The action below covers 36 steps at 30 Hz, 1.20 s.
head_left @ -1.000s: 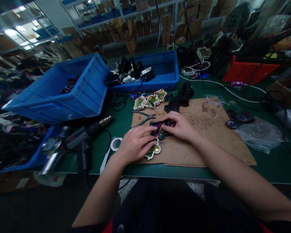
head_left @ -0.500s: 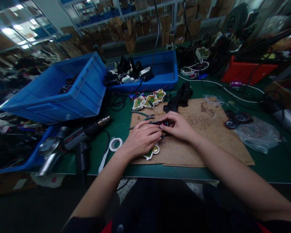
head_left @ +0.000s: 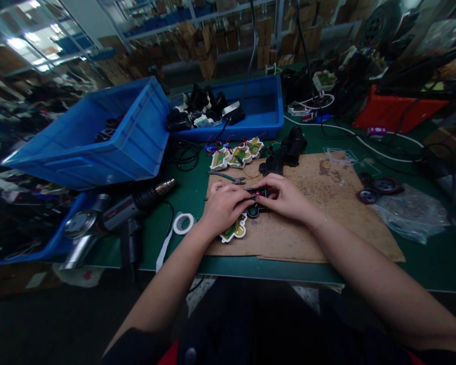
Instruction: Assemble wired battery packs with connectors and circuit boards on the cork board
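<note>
Between my two hands a small black plastic housing (head_left: 253, 211) lies over the cardboard sheet, with thin wires and a reddish part inside it. From the left, my left hand (head_left: 227, 207) reaches in, its thumb and fingers closed on the thin wires (head_left: 256, 198). My right hand (head_left: 283, 199) grips the housing's right side, fingers curled at its far edge and thumb in front. Much of the housing is hidden by the fingers. Below my left hand sits a white-cased circuit board (head_left: 234, 230). Green-handled pliers (head_left: 233, 179) lie just beyond.
Cardboard (head_left: 307, 233) covers part of the green bench. Several white-cased boards (head_left: 238, 156) and black housings (head_left: 292, 147) lie behind. A heat gun (head_left: 129, 213), tape roll (head_left: 183, 223) and blue bins (head_left: 110, 137) stand left; a plastic bag (head_left: 412, 215) lies right.
My left hand's fingers have drawn in and bunched more at the wires, uncovering more of the housing's round front part and the white-cased board. The view has shifted slightly.
</note>
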Available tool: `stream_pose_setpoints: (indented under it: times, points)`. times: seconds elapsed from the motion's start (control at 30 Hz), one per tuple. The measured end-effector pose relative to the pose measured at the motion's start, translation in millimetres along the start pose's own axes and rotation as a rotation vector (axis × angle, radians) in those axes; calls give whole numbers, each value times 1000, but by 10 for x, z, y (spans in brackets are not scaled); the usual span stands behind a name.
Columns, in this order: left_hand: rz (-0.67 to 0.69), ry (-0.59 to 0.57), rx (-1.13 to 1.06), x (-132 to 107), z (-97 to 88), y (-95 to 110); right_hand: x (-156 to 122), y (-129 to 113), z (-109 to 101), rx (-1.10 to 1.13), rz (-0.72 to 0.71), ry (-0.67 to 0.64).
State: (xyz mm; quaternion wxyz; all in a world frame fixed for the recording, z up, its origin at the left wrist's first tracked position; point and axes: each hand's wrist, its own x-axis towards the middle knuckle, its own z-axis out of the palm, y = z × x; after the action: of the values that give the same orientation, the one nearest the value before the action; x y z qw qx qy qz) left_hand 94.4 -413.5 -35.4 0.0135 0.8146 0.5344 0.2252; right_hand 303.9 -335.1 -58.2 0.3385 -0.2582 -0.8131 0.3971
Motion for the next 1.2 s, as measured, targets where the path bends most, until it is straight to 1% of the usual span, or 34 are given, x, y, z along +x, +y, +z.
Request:
stream_pose_setpoints:
  times: [0.07, 0.2, 0.37, 0.5, 0.6, 0.7, 0.83, 1.0, 1.13, 1.2]
  points:
    - [48, 21, 32, -5, 32, -23, 4, -2, -9, -11, -13, -10]
    - [103, 66, 105, -15, 83, -39, -4, -13, -49, -15, -18, -46]
    - [109, 85, 140, -19, 100, -40, -27, -41, -98, 41, -3, -109]
    - [63, 95, 54, -23, 110, -62, -8, -42, -64, -7, -24, -57]
    - [46, 69, -30, -24, 102, -90, 11, -29, -23, -62, -38, 3]
    - [64, 23, -105, -33, 68, -126, 19, -22, -4, -104, -44, 37]
    - [105, -33, -162, -61, 25, -174, 17, -32, -6, -137, -69, 47]
    - [165, 25, -98, -49, 23, -210, 8, -39, -15, -128, -82, 26]
    - [213, 51, -3, 38, -21, -238, 1, -24, -22, -123, -73, 16]
    - [222, 47, -9, 102, -56, -267, 1, -15, -23, -122, -69, 11]
